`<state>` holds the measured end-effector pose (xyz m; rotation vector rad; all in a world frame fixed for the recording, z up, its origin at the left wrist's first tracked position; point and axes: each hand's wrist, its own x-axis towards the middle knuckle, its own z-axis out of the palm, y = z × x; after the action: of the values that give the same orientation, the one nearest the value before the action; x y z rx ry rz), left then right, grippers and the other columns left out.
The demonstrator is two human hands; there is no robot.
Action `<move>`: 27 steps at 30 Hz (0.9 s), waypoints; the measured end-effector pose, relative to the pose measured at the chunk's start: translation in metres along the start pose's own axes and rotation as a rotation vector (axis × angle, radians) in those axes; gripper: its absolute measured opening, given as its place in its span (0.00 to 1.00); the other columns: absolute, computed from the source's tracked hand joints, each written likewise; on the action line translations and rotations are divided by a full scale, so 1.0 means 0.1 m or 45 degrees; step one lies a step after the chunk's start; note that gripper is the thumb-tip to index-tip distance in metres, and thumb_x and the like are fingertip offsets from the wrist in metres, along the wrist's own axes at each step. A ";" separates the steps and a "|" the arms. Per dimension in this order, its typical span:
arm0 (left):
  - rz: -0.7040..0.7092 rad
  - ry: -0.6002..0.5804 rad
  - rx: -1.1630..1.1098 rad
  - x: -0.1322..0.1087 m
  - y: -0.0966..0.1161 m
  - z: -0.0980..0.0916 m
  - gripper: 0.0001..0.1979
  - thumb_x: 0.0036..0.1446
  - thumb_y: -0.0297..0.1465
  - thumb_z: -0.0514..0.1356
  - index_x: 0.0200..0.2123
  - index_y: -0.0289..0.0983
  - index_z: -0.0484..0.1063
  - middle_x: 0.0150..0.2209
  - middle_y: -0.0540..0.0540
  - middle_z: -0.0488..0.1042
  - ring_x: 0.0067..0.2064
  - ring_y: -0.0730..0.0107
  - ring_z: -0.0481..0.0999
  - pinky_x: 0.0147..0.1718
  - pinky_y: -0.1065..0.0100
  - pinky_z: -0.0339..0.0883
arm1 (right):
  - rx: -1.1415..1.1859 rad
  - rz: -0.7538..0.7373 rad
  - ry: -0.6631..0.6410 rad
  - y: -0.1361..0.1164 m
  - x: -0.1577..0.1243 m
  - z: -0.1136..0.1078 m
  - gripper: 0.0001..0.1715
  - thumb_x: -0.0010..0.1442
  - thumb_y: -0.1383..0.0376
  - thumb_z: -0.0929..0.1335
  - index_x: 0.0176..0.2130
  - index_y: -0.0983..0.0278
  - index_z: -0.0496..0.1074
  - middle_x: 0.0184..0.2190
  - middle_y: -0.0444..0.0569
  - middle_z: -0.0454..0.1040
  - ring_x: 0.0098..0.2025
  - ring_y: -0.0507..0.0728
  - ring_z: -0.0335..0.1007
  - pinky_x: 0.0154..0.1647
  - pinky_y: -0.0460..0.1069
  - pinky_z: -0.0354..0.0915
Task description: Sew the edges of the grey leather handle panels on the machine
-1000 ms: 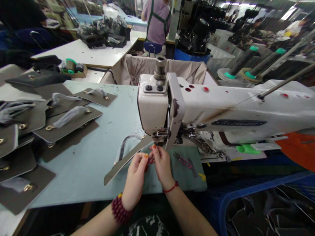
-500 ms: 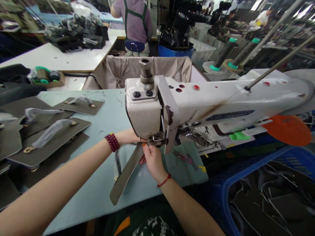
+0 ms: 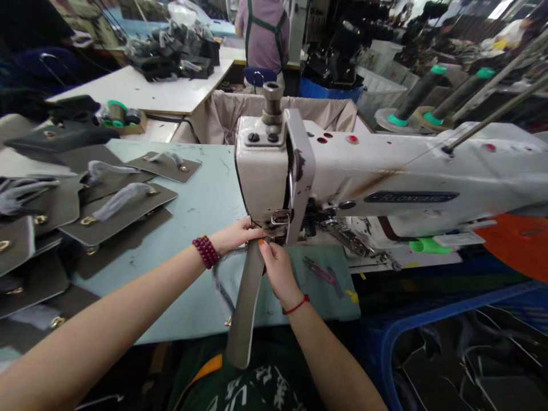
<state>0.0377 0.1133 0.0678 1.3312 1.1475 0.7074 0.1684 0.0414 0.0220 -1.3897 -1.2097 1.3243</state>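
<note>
A grey-brown flat bag panel [image 3: 245, 311] with a pale edge hangs down toward my lap from under the head of the sewing machine [image 3: 262, 177]. My right hand [image 3: 280, 271] pinches its right edge, thumb on top, just below the needle area. Close to the presser foot, my left hand [image 3: 237, 234] is closed on the upper part of the panel, its thumb reaching across; some fingertips are hidden. Left of the panel curves a plastic-wrapped handle [image 3: 220, 282] with a gold-coloured fitting. The needle itself is hidden by the machine head.
Similar panels with wrapped handles [image 3: 117, 214] are piled at the left. Pink-handled thread snips [image 3: 319, 269] lie right of my hand. A blue basket [image 3: 387, 348] with dark panels stands at lower right. Thread cones [image 3: 417, 94] rise behind the machine; a person [image 3: 265, 40] is farther back.
The panel has swung from slanting left to hanging more upright, its lower end nearer my lap. My left hand has come out more into sight beside the needle area. The camera view has turned left.
</note>
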 end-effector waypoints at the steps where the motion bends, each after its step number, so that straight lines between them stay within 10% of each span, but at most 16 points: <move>1: -0.014 -0.057 0.016 -0.03 -0.03 0.03 0.12 0.43 0.38 0.66 0.30 0.36 0.77 0.31 0.49 0.79 0.40 0.60 0.76 0.44 0.63 0.70 | 0.003 -0.003 -0.036 0.00 0.01 -0.05 0.25 0.60 0.49 0.60 0.22 0.65 0.59 0.19 0.41 0.56 0.23 0.48 0.51 0.22 0.43 0.47; 10: -0.002 0.110 0.044 -0.23 -0.20 0.16 0.21 0.51 0.42 0.62 0.43 0.33 0.74 0.42 0.44 0.77 0.45 0.58 0.74 0.47 0.58 0.66 | 0.015 0.092 -0.375 -0.09 -0.06 -0.43 0.25 0.59 0.47 0.63 0.26 0.66 0.61 0.21 0.41 0.56 0.24 0.48 0.51 0.22 0.44 0.47; 21: -0.155 0.343 -0.532 -0.51 -0.59 -0.07 0.25 0.55 0.36 0.59 0.56 0.36 0.65 0.59 0.40 0.66 0.57 0.56 0.69 0.55 0.57 0.63 | -0.109 0.031 -0.273 -0.04 -0.28 -0.44 0.27 0.61 0.49 0.63 0.23 0.64 0.54 0.21 0.41 0.51 0.25 0.48 0.47 0.24 0.44 0.45; 27: -0.090 0.331 -0.287 -0.81 -0.78 0.13 0.37 0.53 0.40 0.63 0.63 0.39 0.54 0.61 0.39 0.65 0.60 0.53 0.65 0.59 0.53 0.59 | -0.138 0.066 -0.276 0.08 -0.60 -0.47 0.29 0.62 0.47 0.62 0.22 0.64 0.52 0.21 0.41 0.50 0.24 0.47 0.46 0.23 0.44 0.46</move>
<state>0.0068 0.0210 0.0095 1.0252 1.2724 0.9488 0.2172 -0.0172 0.0290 -1.3881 -1.4152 1.4945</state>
